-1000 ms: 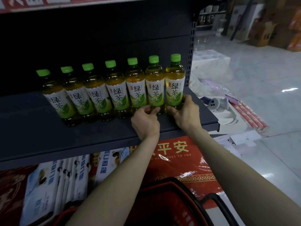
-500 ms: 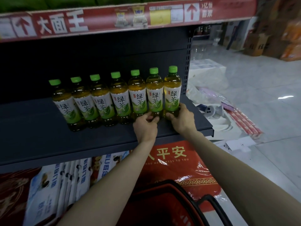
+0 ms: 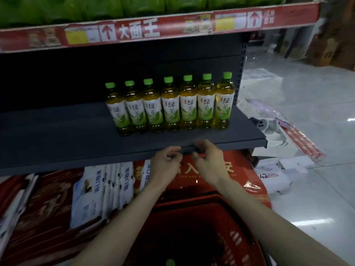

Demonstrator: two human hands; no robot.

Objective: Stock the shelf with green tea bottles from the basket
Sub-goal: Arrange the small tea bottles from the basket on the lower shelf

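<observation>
left hand [image 3: 165, 162] empty, fingers loosely curled, at shelf [image 3: 57, 135] front edge | right hand [image 3: 208, 160] empty, loosely curled, just beside it | 7 green tea bottles [image 3: 170, 106] upright in a touching row on shelf | red basket [image 3: 238, 237] below, 1 green cap [image 3: 170, 263] showing inside

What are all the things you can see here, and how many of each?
Green tea bottles: seven, amber tea with green caps, in a row on the dark shelf.
Shelf: one, dark grey, middle of view.
Price strip: one, red, on the shelf edge above.
Green packs: count unclear, top shelf.
Basket: one, red, at the bottom; a green cap shows inside.
Red bag: one, below the shelf.
White-and-blue packs: several, lower left.
Cardboard boxes: several, brown, far right.
Left hand: empty, at the shelf's front edge.
Right hand: empty, beside it.
</observation>
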